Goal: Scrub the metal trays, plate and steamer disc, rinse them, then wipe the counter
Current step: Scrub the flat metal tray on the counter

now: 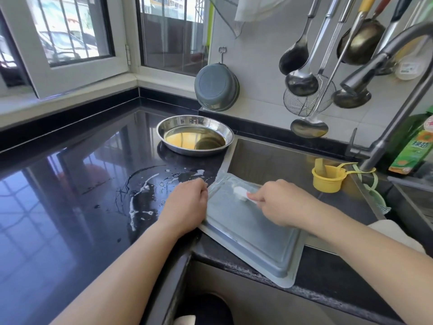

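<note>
Gripping tray (253, 233) edge, left hand (187, 205); right hand (278, 202) pinching brush (241, 192); wet black counter (70, 195).

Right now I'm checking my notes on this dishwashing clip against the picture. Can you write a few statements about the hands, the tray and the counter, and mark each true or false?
1. The right hand holds a white brush against the rectangular tray. True.
2. The left hand hangs free, away from the tray. False: it grips the tray's left edge.
3. The round metal plate sits on the counter behind the tray. True.
4. The tray lies flat on the sink floor. False: it rests across the sink's near corner and the counter.
5. The counter is dry. False: water streaks lie beside the left hand.
</note>
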